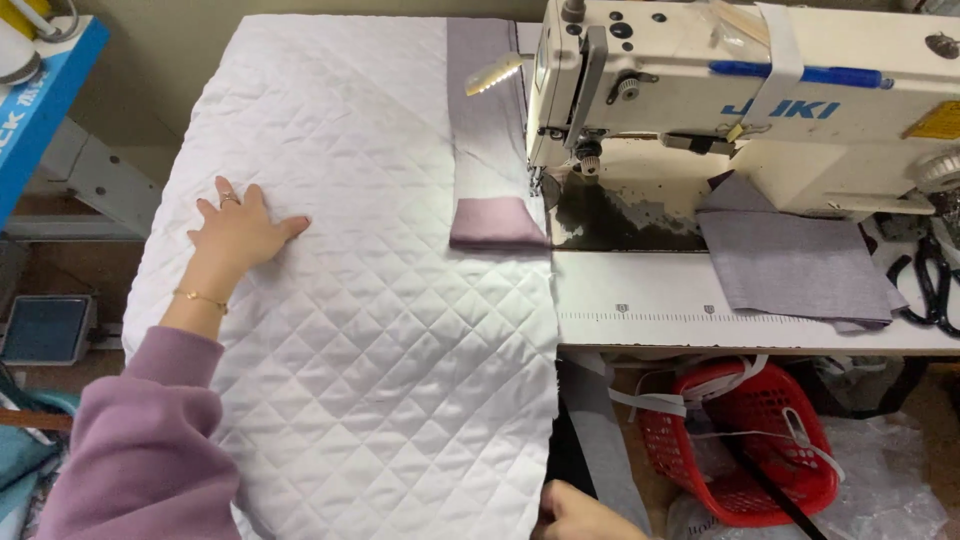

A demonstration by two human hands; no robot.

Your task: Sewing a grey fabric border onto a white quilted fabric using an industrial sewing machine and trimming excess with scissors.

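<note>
Quilted white fabric panel [370, 330]: diamond-stitched, spread flat over the left half of the surface, its near end hanging off the front edge toward the person.

Industrial sewing machine [740, 100]: cream body, at the far right of the surface, head over the panel's right edge; a small lamp [493, 75] on its left end is lit. A blue pen [800, 74] is strapped along the top of the arm.

Surface [660, 300]: pale, bare strip in front of the machine, with a printed ruler scale along its front edge.

Grey fabric piece [790, 262]: lies flat right of the needle area, one corner tucked under the machine arm.

Mauve fabric strip [487, 150]: runs lengthwise along the panel's right edge beside the needle, its near end folded over on the panel.

Red plastic basket [745, 440]: on the floor below the surface, with white tape strips draped across it.

Left hand [240, 232]: flat, palm down on the panel's left part, fingers spread, grip holding nothing; ring on one finger, thin bracelet at the wrist, mauve sleeve.

Right hand [585, 515]: only partly in view at the bottom edge, at the panel's near right corner; whether its grip closes on the cloth cannot be told.

Black scissors [935, 285]: at the far right edge of the surface, well apart from both hands.
</note>
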